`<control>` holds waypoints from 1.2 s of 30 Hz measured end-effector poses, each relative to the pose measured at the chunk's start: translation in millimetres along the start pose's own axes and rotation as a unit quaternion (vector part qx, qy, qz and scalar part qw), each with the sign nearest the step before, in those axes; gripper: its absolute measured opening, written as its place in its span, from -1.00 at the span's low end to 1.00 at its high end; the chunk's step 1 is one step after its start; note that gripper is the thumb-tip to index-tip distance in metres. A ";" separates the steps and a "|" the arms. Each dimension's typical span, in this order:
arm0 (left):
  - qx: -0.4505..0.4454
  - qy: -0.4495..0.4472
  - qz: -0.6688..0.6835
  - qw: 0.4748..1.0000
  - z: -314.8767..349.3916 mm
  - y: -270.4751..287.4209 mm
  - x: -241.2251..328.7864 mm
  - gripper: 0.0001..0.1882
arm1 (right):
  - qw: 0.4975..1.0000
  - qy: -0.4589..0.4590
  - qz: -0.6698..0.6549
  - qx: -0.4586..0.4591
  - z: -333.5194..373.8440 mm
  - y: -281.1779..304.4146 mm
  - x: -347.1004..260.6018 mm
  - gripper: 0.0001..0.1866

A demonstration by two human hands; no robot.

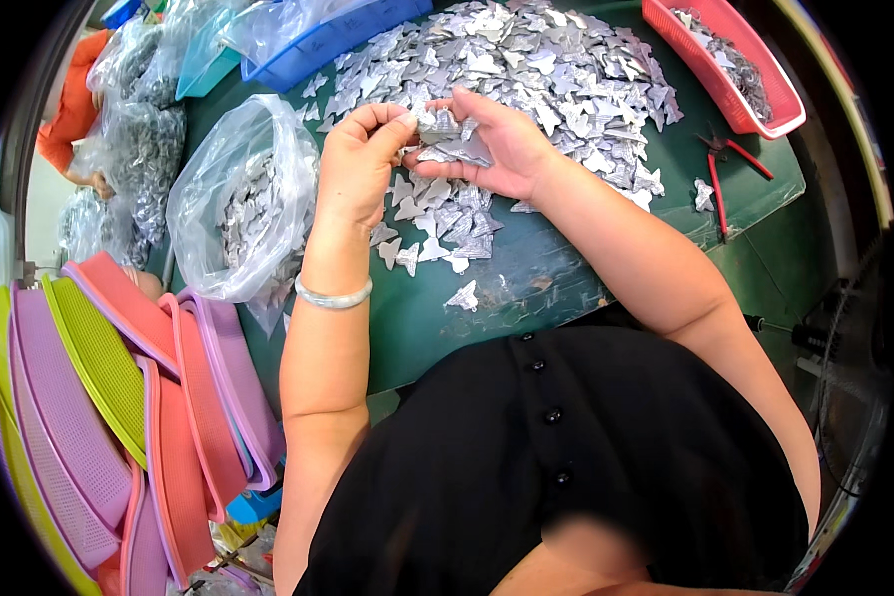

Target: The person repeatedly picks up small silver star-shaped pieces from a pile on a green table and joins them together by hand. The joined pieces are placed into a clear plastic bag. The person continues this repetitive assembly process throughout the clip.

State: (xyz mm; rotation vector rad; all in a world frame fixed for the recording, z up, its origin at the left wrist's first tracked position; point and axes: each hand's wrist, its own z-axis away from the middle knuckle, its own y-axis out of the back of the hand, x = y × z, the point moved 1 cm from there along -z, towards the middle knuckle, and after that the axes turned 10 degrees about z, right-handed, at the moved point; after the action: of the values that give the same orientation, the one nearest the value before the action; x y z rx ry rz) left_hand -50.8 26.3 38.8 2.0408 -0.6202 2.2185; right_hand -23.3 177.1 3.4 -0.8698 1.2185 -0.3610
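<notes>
Both hands meet just above the near edge of the big heap of silver metal pieces (546,70); the left hand (358,164) has its fingers curled in, thumb and forefinger pinched on one small silver piece (437,124); the right hand (497,149) lies palm up and half open, cupping a small stack of silver pieces (457,151) against its fingers; the pinched piece sits right at the top of that stack, touching it or nearly so, I cannot tell which. A pale bangle (334,296) rings the left wrist.

Under the hands a thinner scatter of loose pieces (437,233) trails toward the person on the green desk (526,288); one lone piece (464,296) lies nearest the body, apart from the rest. Just left of the left hand stands an open clear plastic bag (233,199) partly filled with the same pieces, close to the forearm; beyond it more filled bags (139,149) and a blue tray (318,45) at the far edge. A red basket (735,94) holding pieces sits at the far right corner; red-handled pliers (723,169) lie on bare desk between that basket and the right forearm. The barest stretch of desk is on the right, around the pliers, and the strip nearest the body; off the left edge leans a stack of pink, purple and green trays (119,397).
</notes>
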 end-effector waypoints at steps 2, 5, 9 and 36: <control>0.003 0.044 0.050 0.998 -0.9 9.5 -2.8 -0.90 | 1.000 -0.007 0.004 -0.014 -0.6 2.0 0.5 -0.57; 0.003 0.071 0.115 0.991 -0.8 17.4 -6.6 -0.88 | 1.000 -0.008 0.018 -0.024 -0.8 2.7 1.5 -0.50; 0.021 0.078 0.183 0.980 4.0 16.0 -4.6 -0.88 | 0.999 -0.005 0.034 -0.023 0.2 1.1 0.6 -0.48; 0.037 0.010 -0.007 0.999 4.2 0.4 -12.5 -0.89 | 0.995 -0.032 0.090 0.017 3.1 -7.2 -0.3 -0.57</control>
State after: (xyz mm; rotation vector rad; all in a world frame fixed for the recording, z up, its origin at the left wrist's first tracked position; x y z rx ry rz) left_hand -45.5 27.3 26.8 2.0467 -0.5282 2.2861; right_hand -19.1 174.0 9.2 -0.7301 1.2184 -0.2067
